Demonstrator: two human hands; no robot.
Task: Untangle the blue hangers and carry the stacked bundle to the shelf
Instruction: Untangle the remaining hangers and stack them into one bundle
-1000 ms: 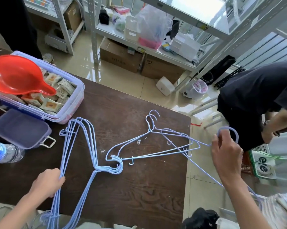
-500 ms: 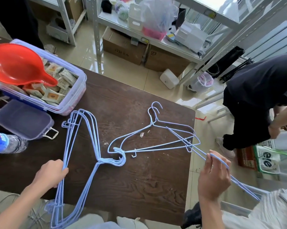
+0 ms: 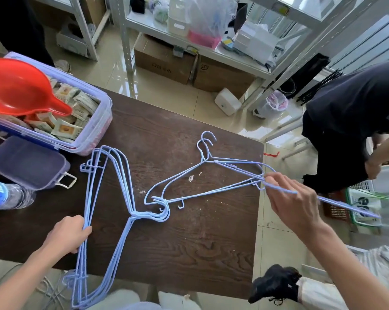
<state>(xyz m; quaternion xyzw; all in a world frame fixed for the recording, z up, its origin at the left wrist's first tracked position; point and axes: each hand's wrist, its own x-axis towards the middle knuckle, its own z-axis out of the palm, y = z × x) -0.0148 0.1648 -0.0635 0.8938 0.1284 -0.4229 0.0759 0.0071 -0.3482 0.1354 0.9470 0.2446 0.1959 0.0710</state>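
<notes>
While the dark wooden table (image 3: 189, 242) carries everything, I begin from its left edge: a water bottle (image 3: 7, 195) lies on its side there, and just behind it stand a purple lid (image 3: 25, 162) and a clear box (image 3: 86, 135) full of small packets, with a red scoop (image 3: 19, 88) resting on top. Next to these, the left hand (image 3: 66, 234) has its fingers curled around the long straight wires of the stacked hangers (image 3: 113, 175), which lie flat on the table and hang over its near edge. The hooks of this stack meet the corner of the tangled hangers (image 3: 202, 182) in the middle of the table. These two or three lie flat, their hooks pointing to the far side. At the right edge the right hand (image 3: 294, 204) holds one loose hanger (image 3: 336, 203) between thumb and fingers; its wire runs from the tangle out past the table, above the floor. Further right, another person (image 3: 354, 121) in dark clothes bends down beside a green basket (image 3: 363, 204).
</notes>
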